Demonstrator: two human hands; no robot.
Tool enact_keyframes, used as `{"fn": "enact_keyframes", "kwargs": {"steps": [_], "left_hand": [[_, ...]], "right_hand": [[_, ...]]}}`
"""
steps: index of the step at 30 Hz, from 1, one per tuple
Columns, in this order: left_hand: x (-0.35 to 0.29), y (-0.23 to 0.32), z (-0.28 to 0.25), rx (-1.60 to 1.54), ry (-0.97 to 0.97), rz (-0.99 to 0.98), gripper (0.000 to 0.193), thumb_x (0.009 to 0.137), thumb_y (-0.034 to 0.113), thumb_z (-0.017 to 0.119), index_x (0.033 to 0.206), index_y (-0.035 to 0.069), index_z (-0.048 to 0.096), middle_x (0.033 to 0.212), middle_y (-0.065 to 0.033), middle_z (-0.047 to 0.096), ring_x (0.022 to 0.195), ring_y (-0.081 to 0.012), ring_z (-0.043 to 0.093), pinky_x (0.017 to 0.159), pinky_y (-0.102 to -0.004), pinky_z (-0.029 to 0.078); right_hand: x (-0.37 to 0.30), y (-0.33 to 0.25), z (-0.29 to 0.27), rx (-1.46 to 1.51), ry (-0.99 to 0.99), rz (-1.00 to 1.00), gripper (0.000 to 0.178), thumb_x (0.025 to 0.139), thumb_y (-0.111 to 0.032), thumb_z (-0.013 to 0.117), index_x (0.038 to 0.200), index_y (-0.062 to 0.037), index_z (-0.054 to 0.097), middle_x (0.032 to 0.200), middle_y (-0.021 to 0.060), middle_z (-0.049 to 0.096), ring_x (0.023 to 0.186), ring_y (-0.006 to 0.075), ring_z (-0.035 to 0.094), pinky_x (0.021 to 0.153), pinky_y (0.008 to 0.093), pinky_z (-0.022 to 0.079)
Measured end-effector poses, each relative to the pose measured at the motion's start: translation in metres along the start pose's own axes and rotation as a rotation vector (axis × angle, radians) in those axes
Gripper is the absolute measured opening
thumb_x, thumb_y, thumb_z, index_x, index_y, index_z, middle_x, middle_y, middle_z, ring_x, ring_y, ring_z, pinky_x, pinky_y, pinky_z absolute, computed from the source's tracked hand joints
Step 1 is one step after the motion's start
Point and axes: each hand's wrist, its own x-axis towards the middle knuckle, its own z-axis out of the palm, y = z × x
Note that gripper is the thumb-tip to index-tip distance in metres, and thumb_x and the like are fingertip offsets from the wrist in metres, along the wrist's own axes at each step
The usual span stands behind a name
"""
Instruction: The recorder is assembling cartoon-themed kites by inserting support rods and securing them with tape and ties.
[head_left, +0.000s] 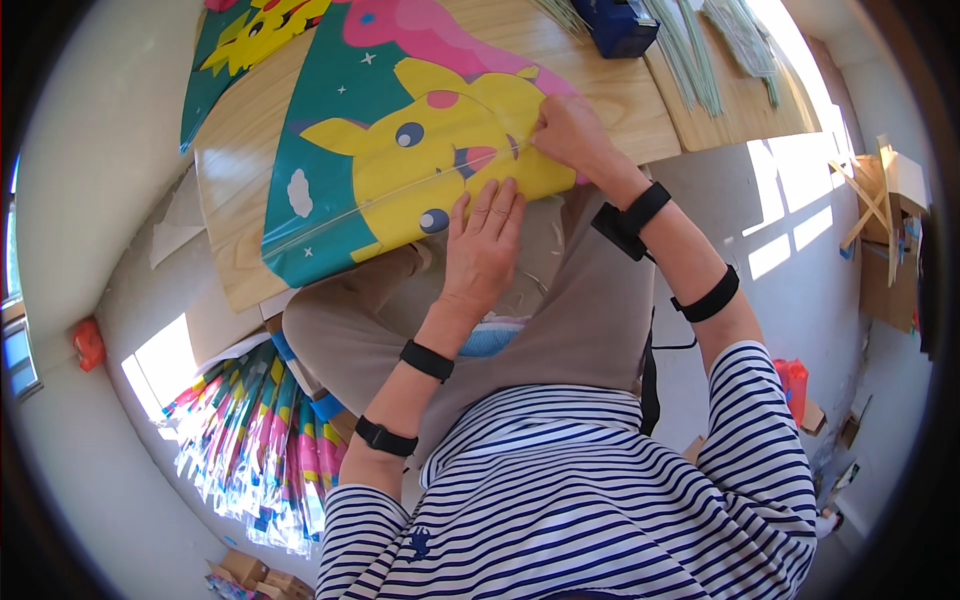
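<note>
A thin printed plastic sheet point(330, 215) lies over the table's near edge, showing a large yellow cartoon face on green and pink. Along it, slanting up to the right, runs a thin pale line, a rod or a crease; I cannot tell which. My left hand point(485, 245) rests on the sheet's near edge with its fingers stretched out flat. At the sheet's right side my right hand point(575, 138) is closed, fingers curled down against the print at the line's end. Whatever is between those fingers is hidden.
A second printed sheet point(230, 60) lies at the far left of the wooden table point(630, 110). At the back stand a dark blue tape dispenser point(618, 28) and bundles of thin pale green rods point(690, 60). Many folded printed sheets point(255, 430) hang low at my left.
</note>
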Motion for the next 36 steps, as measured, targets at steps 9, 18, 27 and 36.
{"fn": "enact_keyframes", "kwargs": {"steps": [9, 18, 27, 36], "left_hand": [[-0.004, -0.024, -0.029, -0.047, 0.036, -0.196, 0.071, 0.078, 0.022, 0.076, 0.141, 0.004, 0.048, 0.153, -0.0106, 0.040, 0.143, -0.0303, 0.034, 0.116, -0.0504, 0.022], [-0.008, -0.035, -0.020, 0.058, -0.052, -0.239, 0.098, 0.071, 0.045, 0.079, 0.151, 0.007, 0.036, 0.158, -0.0088, 0.032, 0.147, -0.0301, 0.026, 0.117, -0.0550, 0.016], [0.012, -0.017, -0.021, 0.165, -0.068, -0.301, 0.103, 0.064, 0.048, 0.085, 0.151, 0.021, 0.038, 0.147, -0.0127, 0.043, 0.138, -0.0392, 0.035, 0.108, -0.0665, 0.024], [0.014, -0.014, -0.018, 0.240, -0.085, -0.296, 0.104, 0.063, 0.048, 0.086, 0.152, 0.025, 0.037, 0.144, -0.0140, 0.044, 0.135, -0.0414, 0.036, 0.103, -0.0687, 0.029]], "right_hand": [[-0.001, -0.001, 0.000, -0.002, 0.013, 0.012, 0.013, 0.066, -0.010, 0.066, 0.071, 0.0026, 0.068, 0.074, 0.0246, 0.065, 0.075, 0.0395, 0.067, 0.069, 0.0443, 0.053], [0.000, -0.007, -0.006, -0.035, -0.011, 0.030, 0.014, 0.066, -0.011, 0.067, 0.073, 0.0008, 0.070, 0.075, 0.0245, 0.065, 0.076, 0.0395, 0.067, 0.069, 0.0442, 0.053], [-0.002, -0.013, -0.013, -0.053, -0.020, 0.090, 0.015, 0.067, -0.012, 0.069, 0.076, -0.0006, 0.072, 0.079, 0.0222, 0.069, 0.081, 0.0375, 0.069, 0.072, 0.0444, 0.054], [-0.006, -0.005, -0.025, -0.045, -0.008, 0.184, 0.020, 0.076, -0.009, 0.059, 0.092, 0.0011, 0.066, 0.093, 0.0243, 0.068, 0.091, 0.0406, 0.067, 0.079, 0.0488, 0.052]]}}
